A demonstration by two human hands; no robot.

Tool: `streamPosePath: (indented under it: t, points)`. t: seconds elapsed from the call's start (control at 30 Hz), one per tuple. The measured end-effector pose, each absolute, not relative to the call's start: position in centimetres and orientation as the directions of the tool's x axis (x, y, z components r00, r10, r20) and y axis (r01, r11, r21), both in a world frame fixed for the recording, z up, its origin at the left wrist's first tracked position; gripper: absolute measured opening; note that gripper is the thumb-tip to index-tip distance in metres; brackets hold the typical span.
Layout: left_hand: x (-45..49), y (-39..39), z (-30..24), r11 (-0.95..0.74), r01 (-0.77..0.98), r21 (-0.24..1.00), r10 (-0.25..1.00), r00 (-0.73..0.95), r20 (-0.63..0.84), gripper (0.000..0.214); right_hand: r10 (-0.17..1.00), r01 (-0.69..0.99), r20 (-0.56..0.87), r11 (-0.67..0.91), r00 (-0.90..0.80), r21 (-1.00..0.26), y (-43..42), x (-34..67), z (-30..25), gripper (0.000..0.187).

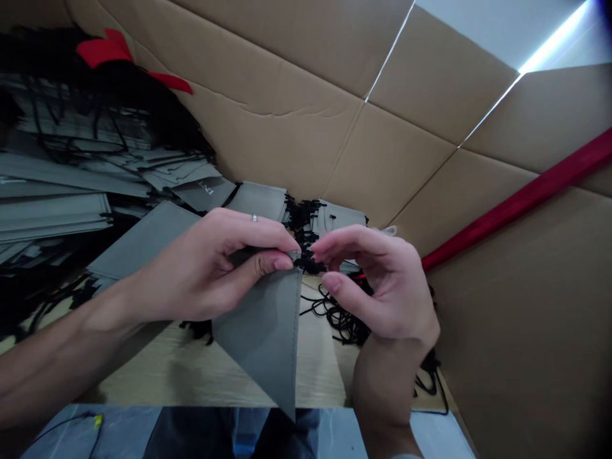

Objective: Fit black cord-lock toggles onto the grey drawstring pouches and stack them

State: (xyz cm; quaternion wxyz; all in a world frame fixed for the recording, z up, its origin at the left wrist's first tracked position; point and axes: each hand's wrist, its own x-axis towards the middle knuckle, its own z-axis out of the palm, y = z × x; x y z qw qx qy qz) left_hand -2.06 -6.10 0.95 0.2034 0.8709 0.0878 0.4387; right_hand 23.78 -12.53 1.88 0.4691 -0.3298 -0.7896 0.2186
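Observation:
My left hand (210,268) pinches the top corner of a grey fabric pouch (268,338), thumb and fingers pressed on it; a ring sits on one finger. The pouch hangs down over the table edge, its point toward me. My right hand (377,287) is curled beside it, fingertips pinched on the black drawstring cord (310,258) at the pouch's top. Loose black cord (339,319) lies on the wooden table (191,370) under my right hand.
Stacks of grey pouches (71,185) with black cords fill the left. More pouches (268,197) lie behind my hands. Brown cardboard walls (310,95) enclose the back and right. A red bar (516,201) runs diagonally at right. Red fabric (105,51) sits upper left.

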Motion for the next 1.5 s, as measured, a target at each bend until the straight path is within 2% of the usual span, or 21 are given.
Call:
streamPosePath:
  t: [0.1, 0.27, 0.43, 0.7, 0.87, 1.03, 1.1, 1.23, 1.4, 1.5]
  points:
    - [-2.1, -6.1, 0.9, -0.900, -0.004, 0.435, 0.348, 0.593, 0.726, 0.015, 0.728, 0.312, 0.580, 0.683, -0.366, -0.660, -12.2, 23.7, 1.8, 0.013]
    - [-2.0, -6.1, 0.7, -0.904, 0.026, 0.427, 0.361, 0.582, 0.729, 0.013, 0.733, 0.265, 0.594, 0.677, -0.332, -0.687, -12.2, 23.4, 1.6, 0.019]
    - [-1.9, -6.0, 0.3, -0.915, 0.045, 0.400, 0.352, 0.573, 0.740, 0.013, 0.756, 0.297, 0.588, 0.654, -0.289, -0.695, -12.4, 23.1, 1.9, 0.007]
    - [-2.1, -6.2, 0.4, -0.926, 0.073, 0.369, 0.341, 0.580, 0.740, 0.017, 0.757, 0.463, 0.614, 0.636, -0.222, -0.617, -12.5, 22.4, 2.3, 0.019]
    - [-2.2, -6.2, 0.6, -0.926, 0.063, 0.371, 0.336, 0.583, 0.740, 0.018, 0.749, 0.503, 0.644, 0.621, -0.157, -0.601, -12.6, 22.4, 2.2, 0.019]
    - [-2.2, -6.2, 0.5, -0.931, 0.060, 0.360, 0.326, 0.583, 0.744, 0.017, 0.760, 0.489, 0.624, 0.620, -0.181, -0.614, -13.0, 22.8, 2.2, 0.017]
    - [-2.2, -6.2, 0.6, -0.931, 0.067, 0.359, 0.329, 0.582, 0.744, 0.017, 0.764, 0.433, 0.600, 0.637, -0.238, -0.638, -13.0, 23.1, 2.2, 0.022]
    - [-1.9, -6.4, 0.7, -0.933, 0.071, 0.353, 0.326, 0.581, 0.746, 0.018, 0.716, 0.304, 0.599, 0.696, -0.358, -0.650, -12.7, 23.1, 1.8, 0.047]
    - [-1.9, -6.3, 0.5, -0.924, 0.057, 0.378, 0.337, 0.587, 0.736, 0.017, 0.646, 0.285, 0.684, 0.763, -0.340, -0.580, -12.1, 22.3, 1.3, 0.024]
    - [-2.1, -6.2, 0.3, -0.920, -0.018, 0.392, 0.301, 0.610, 0.733, 0.016, 0.645, 0.292, 0.694, 0.764, -0.320, -0.576, -12.0, 22.2, 1.2, 0.020]
